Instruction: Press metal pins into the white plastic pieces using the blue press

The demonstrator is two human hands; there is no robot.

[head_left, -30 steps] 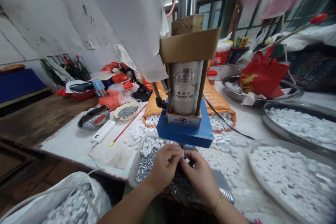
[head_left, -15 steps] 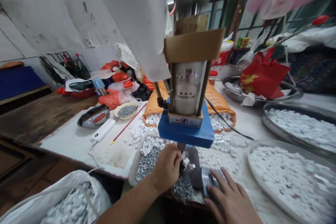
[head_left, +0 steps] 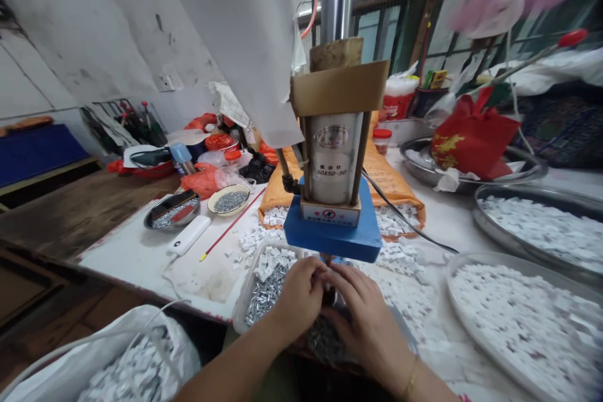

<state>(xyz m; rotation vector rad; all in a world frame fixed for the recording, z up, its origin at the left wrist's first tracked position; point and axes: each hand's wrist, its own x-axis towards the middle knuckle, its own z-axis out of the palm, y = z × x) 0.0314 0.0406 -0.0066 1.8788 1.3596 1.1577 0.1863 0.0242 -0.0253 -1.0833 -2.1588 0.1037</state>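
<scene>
My left hand point(head_left: 301, 292) is closed, fingertips pinched together right under the head of the bench press point(head_left: 333, 169). My right hand point(head_left: 365, 311) has its fingers bent in against the left fingertips at the same spot. Whatever sits between the fingers is hidden behind them. Beside the left hand stands a clear plastic tub point(head_left: 239, 313), with metal pins point(head_left: 268, 292) and small white plastic pieces point(head_left: 274, 262) in it. A dark heap of pins point(head_left: 325, 340) lies below the hands, partly covered by them.
On the right are a round tray point(head_left: 455, 301) and a metal basin point(head_left: 485, 226) of white pieces. An orange sack point(head_left: 393, 191) lies behind the press. A bowl of small metal parts point(head_left: 229, 200), a white power bank point(head_left: 189, 234) and a red stick point(head_left: 230, 224) lie left.
My right hand has left the grey ridged block and moved left and up to meet the left hand. The press's shiny rod shows longer above the cylinder. The left hand stays near its place.
</scene>
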